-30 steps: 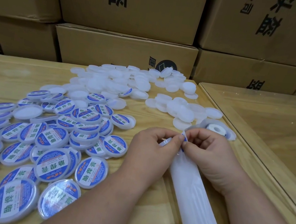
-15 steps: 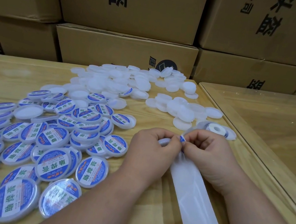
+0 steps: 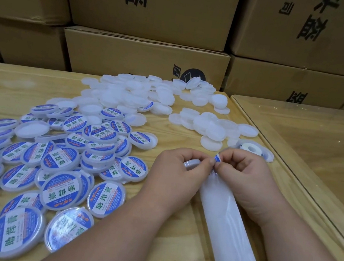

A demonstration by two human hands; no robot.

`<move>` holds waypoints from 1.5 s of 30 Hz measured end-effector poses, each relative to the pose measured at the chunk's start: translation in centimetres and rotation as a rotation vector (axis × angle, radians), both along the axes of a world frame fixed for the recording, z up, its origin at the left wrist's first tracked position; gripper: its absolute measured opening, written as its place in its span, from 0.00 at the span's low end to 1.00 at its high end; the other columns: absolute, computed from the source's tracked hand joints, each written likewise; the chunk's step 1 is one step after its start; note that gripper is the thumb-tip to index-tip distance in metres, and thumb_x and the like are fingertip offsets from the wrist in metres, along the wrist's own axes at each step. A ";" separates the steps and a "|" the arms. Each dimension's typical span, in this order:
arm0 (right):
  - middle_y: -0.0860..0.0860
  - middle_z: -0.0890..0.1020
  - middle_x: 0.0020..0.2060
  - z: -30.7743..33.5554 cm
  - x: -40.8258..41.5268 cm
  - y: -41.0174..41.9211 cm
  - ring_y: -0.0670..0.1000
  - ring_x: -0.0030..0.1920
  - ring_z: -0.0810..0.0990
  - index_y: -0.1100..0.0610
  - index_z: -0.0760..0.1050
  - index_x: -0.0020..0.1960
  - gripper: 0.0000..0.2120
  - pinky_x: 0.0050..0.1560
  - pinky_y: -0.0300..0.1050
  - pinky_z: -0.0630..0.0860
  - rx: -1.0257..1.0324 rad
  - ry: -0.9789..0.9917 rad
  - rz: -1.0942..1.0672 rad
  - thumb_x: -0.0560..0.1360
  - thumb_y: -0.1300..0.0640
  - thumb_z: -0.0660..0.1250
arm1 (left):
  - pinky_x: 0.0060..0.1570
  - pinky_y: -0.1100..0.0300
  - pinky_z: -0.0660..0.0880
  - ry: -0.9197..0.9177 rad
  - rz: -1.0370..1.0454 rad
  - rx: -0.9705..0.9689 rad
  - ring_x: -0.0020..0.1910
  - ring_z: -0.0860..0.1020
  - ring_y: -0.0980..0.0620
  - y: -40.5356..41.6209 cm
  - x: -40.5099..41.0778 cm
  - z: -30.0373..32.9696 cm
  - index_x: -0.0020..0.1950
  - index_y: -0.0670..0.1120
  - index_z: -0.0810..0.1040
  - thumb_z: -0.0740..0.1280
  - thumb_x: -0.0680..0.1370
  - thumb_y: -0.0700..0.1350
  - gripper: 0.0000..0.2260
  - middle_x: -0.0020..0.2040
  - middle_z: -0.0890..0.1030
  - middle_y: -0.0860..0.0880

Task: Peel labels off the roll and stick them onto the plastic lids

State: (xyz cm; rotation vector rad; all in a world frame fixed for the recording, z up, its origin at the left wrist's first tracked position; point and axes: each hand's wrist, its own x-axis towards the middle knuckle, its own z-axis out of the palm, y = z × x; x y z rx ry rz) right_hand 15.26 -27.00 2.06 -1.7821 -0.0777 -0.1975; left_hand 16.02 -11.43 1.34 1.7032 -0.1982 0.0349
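Note:
My left hand (image 3: 179, 171) grips a translucent plastic lid (image 3: 191, 162) by its edge, most of it hidden behind the fingers. My right hand (image 3: 246, 177) pinches a blue and white label (image 3: 217, 158) against that lid, where both hands meet. A white strip of backing paper (image 3: 227, 232) runs from under my hands toward me. The label roll (image 3: 251, 148) lies flat just beyond my right hand. Labelled lids (image 3: 58, 164) are heaped at the left. Plain lids (image 3: 131, 95) are piled at the back middle.
A smaller group of plain lids (image 3: 209, 127) lies left of the roll. Cardboard boxes (image 3: 146, 59) are stacked along the wooden table's (image 3: 5, 92) far edge. A second, glossy table (image 3: 311, 146) adjoins on the right.
Both hands stay together over the strip. The label's visible blue edge sits slightly higher between the fingertips, and the fingers have shifted a little.

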 end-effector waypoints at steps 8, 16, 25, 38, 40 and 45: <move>0.48 0.79 0.30 -0.2 0.0 -0.4 0.45 0.33 0.74 0.57 0.81 0.37 0.10 0.34 0.37 0.72 -0.085 -0.027 0.025 0.75 0.68 0.71 | 0.34 0.73 0.73 -0.031 0.018 0.080 0.40 0.81 0.65 0.1 0.0 -0.3 0.42 0.56 0.87 0.72 0.76 0.49 0.05 0.38 0.85 0.62; 0.46 0.79 0.28 -0.1 -0.1 -0.2 0.44 0.31 0.74 0.56 0.80 0.36 0.11 0.31 0.34 0.70 -0.166 -0.023 0.042 0.73 0.68 0.70 | 0.34 0.71 0.74 -0.127 0.049 0.215 0.38 0.80 0.64 0.2 0.1 -0.6 0.41 0.60 0.84 0.71 0.73 0.50 0.04 0.36 0.84 0.63; 0.47 0.78 0.29 0.1 -0.3 -0.1 0.45 0.32 0.73 0.52 0.81 0.36 0.03 0.33 0.37 0.70 -0.131 -0.017 0.024 0.68 0.57 0.70 | 0.34 0.71 0.74 -0.052 0.041 0.150 0.39 0.81 0.64 0.4 0.3 -0.7 0.40 0.56 0.86 0.73 0.74 0.52 0.04 0.38 0.85 0.63; 0.50 0.80 0.30 0.2 -0.4 0.0 0.45 0.33 0.75 0.55 0.79 0.34 0.05 0.33 0.37 0.71 -0.095 -0.027 0.042 0.68 0.56 0.70 | 0.30 0.70 0.72 -0.074 0.029 0.176 0.33 0.79 0.62 0.4 0.3 -0.7 0.40 0.58 0.83 0.71 0.72 0.52 0.02 0.36 0.84 0.61; 0.55 0.82 0.32 0.2 -0.3 -0.1 0.47 0.35 0.77 0.54 0.80 0.35 0.05 0.36 0.41 0.74 -0.071 -0.014 0.019 0.68 0.54 0.70 | 0.32 0.72 0.72 -0.079 0.021 0.147 0.37 0.80 0.63 0.5 0.4 -0.7 0.40 0.57 0.84 0.72 0.74 0.52 0.03 0.38 0.84 0.62; 0.56 0.87 0.38 0.5 -0.2 -0.3 0.51 0.38 0.84 0.55 0.83 0.38 0.08 0.40 0.46 0.80 0.070 0.029 0.003 0.75 0.57 0.74 | 0.45 0.74 0.74 -0.093 -0.137 0.031 0.51 0.81 0.69 0.7 -0.1 -0.4 0.52 0.63 0.85 0.77 0.72 0.55 0.10 0.48 0.84 0.67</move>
